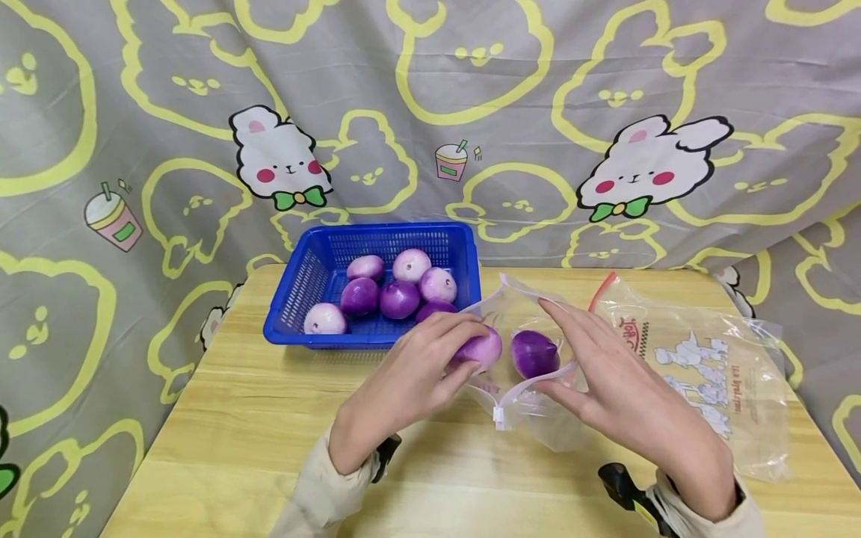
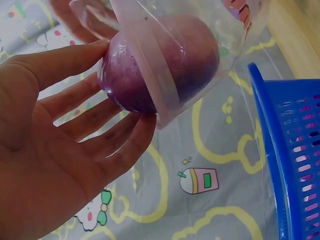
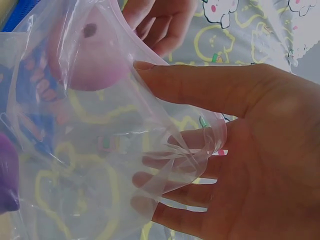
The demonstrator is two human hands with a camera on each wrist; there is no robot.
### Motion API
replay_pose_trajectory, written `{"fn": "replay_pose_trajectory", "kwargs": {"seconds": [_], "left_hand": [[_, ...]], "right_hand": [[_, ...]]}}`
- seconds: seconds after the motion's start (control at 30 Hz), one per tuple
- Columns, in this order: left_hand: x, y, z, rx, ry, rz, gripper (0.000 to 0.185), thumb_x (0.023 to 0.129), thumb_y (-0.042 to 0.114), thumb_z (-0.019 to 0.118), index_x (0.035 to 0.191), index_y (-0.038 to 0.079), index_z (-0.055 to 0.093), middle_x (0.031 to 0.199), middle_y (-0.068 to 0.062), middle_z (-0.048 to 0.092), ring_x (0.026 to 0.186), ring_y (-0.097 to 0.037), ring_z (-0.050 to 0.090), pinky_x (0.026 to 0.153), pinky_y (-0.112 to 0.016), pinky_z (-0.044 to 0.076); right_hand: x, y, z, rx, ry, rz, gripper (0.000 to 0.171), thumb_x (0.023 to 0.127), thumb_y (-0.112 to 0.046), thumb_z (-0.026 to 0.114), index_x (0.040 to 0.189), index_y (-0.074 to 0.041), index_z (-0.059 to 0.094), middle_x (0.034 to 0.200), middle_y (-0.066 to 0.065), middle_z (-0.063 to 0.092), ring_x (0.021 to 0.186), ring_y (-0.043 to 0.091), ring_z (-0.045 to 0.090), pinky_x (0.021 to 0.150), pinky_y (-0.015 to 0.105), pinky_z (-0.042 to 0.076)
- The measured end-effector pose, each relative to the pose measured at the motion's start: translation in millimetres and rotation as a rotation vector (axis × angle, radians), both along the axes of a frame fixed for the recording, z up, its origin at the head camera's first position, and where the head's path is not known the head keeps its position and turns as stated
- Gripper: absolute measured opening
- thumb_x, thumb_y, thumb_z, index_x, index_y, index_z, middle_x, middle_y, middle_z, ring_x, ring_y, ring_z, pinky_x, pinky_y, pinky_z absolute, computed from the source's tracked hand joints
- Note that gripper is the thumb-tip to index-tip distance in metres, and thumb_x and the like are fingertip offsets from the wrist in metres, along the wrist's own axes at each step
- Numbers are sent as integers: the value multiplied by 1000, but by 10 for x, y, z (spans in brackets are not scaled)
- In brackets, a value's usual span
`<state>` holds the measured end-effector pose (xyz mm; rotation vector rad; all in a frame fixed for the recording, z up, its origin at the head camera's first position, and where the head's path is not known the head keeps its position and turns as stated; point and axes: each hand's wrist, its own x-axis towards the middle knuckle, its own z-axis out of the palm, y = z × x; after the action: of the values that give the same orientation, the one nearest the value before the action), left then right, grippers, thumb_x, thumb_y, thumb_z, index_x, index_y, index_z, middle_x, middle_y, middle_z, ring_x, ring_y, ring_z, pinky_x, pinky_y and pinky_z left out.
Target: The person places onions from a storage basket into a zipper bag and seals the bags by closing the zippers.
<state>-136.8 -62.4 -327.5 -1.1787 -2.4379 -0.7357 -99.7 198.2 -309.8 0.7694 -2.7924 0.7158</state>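
In the head view my left hand point(image 1: 420, 362) holds a peeled purple onion point(image 1: 483, 349) at the mouth of a clear zip bag point(image 1: 548, 426). The left wrist view shows this onion point(image 2: 130, 82) partly behind the bag's rim, with thumb and fingertips around it. Another purple onion point(image 1: 534, 354) is inside the bag. My right hand point(image 1: 625, 388) is at the bag's right side, its thumb and fingers spread apart against the rim. Through the plastic, the right wrist view shows the straight fingers point(image 3: 182, 192). A white slider point(image 1: 498, 417) sits on the near rim.
A blue plastic basket point(image 1: 282, 317) with several purple onions point(image 1: 400, 300) stands at the back left of the wooden table point(image 1: 222, 418). To the right lies a printed clear bag point(image 1: 747, 373) with a red edge. A patterned grey curtain point(image 1: 403, 90) hangs behind the table.
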Motion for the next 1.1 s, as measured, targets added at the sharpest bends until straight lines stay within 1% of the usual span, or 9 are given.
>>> {"fn": "replay_pose_trajectory", "kwargs": {"seconds": [0.2,0.43,0.57,0.67,0.8,0.97,1.1], "left_hand": [[-19,5,-25,-35,-32,12,33,92,17,72,123,9,65,132,-9,61,123,-22,57,107,-33,43],[-25,10,-36,-69,-24,23,40,91,18,73,128,8,61,136,-14,58,126,-25,55,107,-37,43],[-16,12,-31,-85,-30,32,45,89,17,76,129,7,60,137,-14,57,127,-26,54,107,-39,44],[-7,6,-26,-97,-31,34,45,88,16,76,129,7,60,137,-14,57,126,-26,54,106,-39,45],[17,-7,-19,-108,-33,13,43,90,23,75,128,8,62,134,-12,59,124,-25,55,105,-40,45],[65,-9,3,-123,-49,-29,40,92,30,72,126,10,64,126,-6,63,121,-21,56,106,-38,44],[102,18,24,-139,-86,-77,38,92,34,71,124,13,65,121,-1,65,117,-19,56,105,-36,43]], "right_hand": [[18,1,8,-7,12,4,86,89,-34,75,157,-13,27,156,17,36,141,37,35,107,60,34],[21,-1,11,-14,5,-3,86,89,-34,76,157,-13,27,156,16,36,141,37,35,107,61,34],[20,-1,14,-15,5,-7,89,89,-33,76,158,-13,24,156,17,35,141,38,35,106,62,35],[16,-2,20,-15,-12,-24,90,89,-33,76,159,-15,22,157,16,33,142,37,34,107,62,34],[4,4,24,-23,-15,-50,93,87,-32,78,159,-17,20,159,14,31,143,35,33,107,63,34],[-28,19,25,-60,50,-54,101,83,-28,82,159,-14,19,157,17,32,141,39,35,107,63,33],[-50,27,21,-94,84,-55,104,80,-24,84,159,-12,17,156,21,33,140,42,34,109,64,30]]}}
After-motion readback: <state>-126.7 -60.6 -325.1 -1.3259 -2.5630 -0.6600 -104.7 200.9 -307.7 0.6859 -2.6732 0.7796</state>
